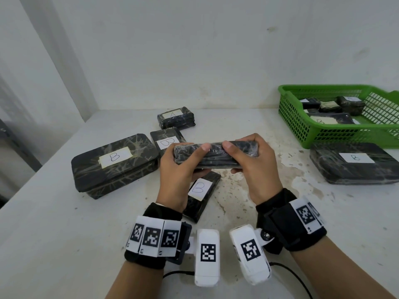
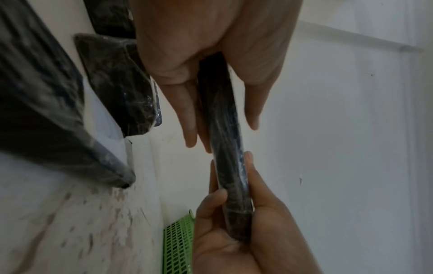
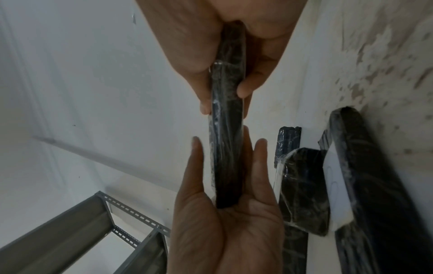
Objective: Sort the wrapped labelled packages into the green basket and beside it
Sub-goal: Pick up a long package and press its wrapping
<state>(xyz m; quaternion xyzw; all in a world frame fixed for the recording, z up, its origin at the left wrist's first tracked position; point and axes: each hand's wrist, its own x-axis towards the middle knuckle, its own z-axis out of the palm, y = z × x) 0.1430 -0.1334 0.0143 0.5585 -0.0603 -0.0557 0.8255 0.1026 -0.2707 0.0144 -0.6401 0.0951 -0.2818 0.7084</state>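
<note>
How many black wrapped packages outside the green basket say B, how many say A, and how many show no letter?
Black plastic-wrapped packages labelled B: 4
Black plastic-wrapped package labelled A: 1
Black wrapped package with no label showing, held by left hand and right hand: 1
Total: 6

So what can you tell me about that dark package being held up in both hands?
The held package is a long, slim, flat block, black and wrapped in shiny, crinkled clear film. It is lifted off the white table, lying roughly level and crosswise, narrow edge facing the head camera. The left hand grips one end and the right hand the other, thumbs on the near side and fingers behind. No label shows from any view; it may be on a hidden face. Nothing else touches it.
</note>
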